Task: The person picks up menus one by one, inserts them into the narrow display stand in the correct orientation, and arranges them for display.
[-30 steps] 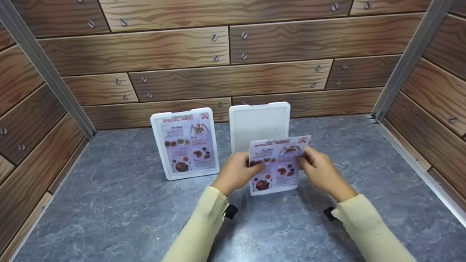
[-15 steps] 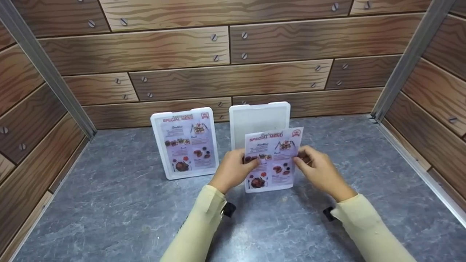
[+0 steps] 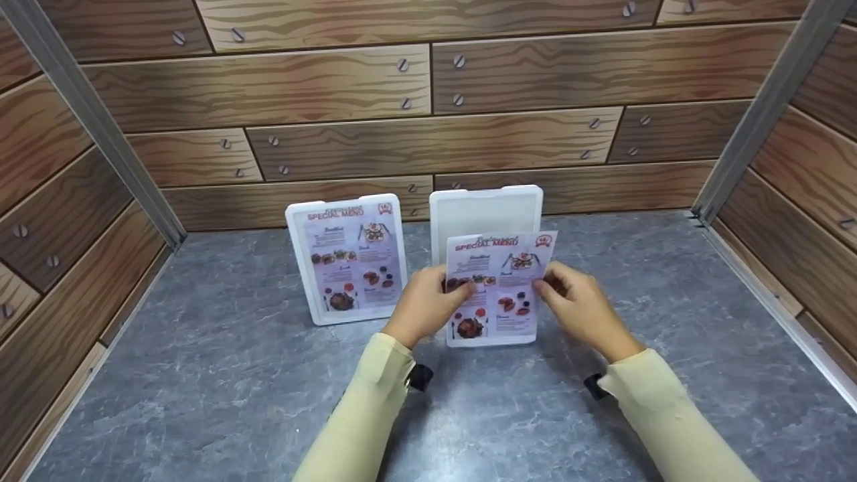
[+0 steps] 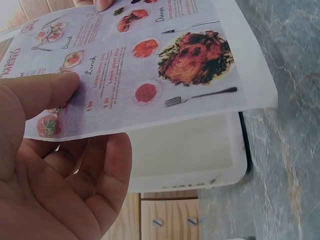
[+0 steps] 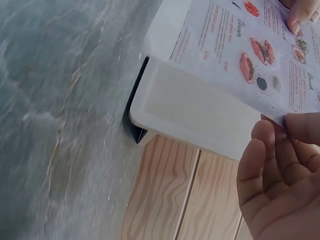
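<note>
A printed menu sheet (image 3: pixel 501 294) headed "SPECIAL MENU" is held nearly upright by both hands. My left hand (image 3: pixel 423 302) pinches its left edge, thumb on the printed face and fingers behind. On the opposite edge, my right hand (image 3: pixel 584 306) pinches the paper between thumb and fingers. Just behind the sheet stands a white frame (image 3: pixel 487 213) with a blank pale panel, its lower part hidden in the head view. In the left wrist view, the sheet's bottom edge (image 4: pixel 267 95) is apart from the frame (image 4: pixel 185 150). The right wrist view shows the frame's lower corner (image 5: pixel 150 105) on the table.
A second white frame (image 3: pixel 292 231) with the same menu in it stands to the left. Both frames are on a grey marbled table (image 3: pixel 201 388). Wood-patterned panels (image 3: pixel 348 87) close off the back and sides, with metal posts (image 3: pixel 107 134) at the corners.
Both hands have brought the sheet a little left and closer to the blank frame, and it faces the head camera more squarely. The head view has shifted slightly. The left frame stays put.
</note>
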### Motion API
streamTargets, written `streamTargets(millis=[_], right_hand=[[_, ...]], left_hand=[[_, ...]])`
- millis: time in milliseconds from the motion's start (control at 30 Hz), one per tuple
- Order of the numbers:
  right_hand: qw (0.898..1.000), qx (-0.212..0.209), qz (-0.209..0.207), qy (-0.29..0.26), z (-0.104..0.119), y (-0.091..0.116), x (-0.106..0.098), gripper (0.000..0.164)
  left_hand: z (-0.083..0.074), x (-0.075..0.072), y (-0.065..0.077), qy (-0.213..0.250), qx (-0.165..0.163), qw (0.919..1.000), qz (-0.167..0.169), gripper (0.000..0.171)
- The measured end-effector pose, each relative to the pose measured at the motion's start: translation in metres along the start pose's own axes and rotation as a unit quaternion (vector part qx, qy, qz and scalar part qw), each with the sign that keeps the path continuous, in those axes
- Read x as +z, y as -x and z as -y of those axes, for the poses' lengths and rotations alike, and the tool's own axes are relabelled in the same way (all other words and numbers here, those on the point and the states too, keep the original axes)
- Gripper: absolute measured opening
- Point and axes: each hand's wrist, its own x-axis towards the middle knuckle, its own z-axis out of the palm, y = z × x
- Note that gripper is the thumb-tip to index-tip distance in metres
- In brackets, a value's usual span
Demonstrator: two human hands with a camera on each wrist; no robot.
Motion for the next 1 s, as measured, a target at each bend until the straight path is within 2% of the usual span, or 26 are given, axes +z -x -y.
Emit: streamTargets(millis=[167, 333, 600, 800, 1000], right_hand=[[1.000, 0.009, -0.004, -0.013, 0.001, -0.008, 0.005, 0.009], [0.998, 0.009, -0.030, -0.054, 0.006, -0.017, 0.006, 0.012], [0.987, 0.017, -0.080, -0.138, 0.016, -0.026, 0.012, 0.015], [0.983, 0.031, -0.081, -0.165, 0.017, -0.024, 0.016, 0.015], [0.980, 0.030, -0.080, -0.182, 0.022, -0.020, 0.010, 0.012]], left_hand=[[0.003, -0.005, -0.001, 0.009, 0.004, 0.9999, -0.010, 0.026], [0.005, -0.010, -0.001, 0.013, 0.003, 0.9999, -0.011, 0.022], [0.009, -0.012, 0.000, 0.008, -0.003, 0.9999, -0.009, 0.022], [0.011, -0.014, 0.000, 0.024, -0.022, 0.9994, -0.010, 0.018], [0.011, -0.014, -0.002, 0.039, -0.019, 0.9989, -0.018, 0.015]])
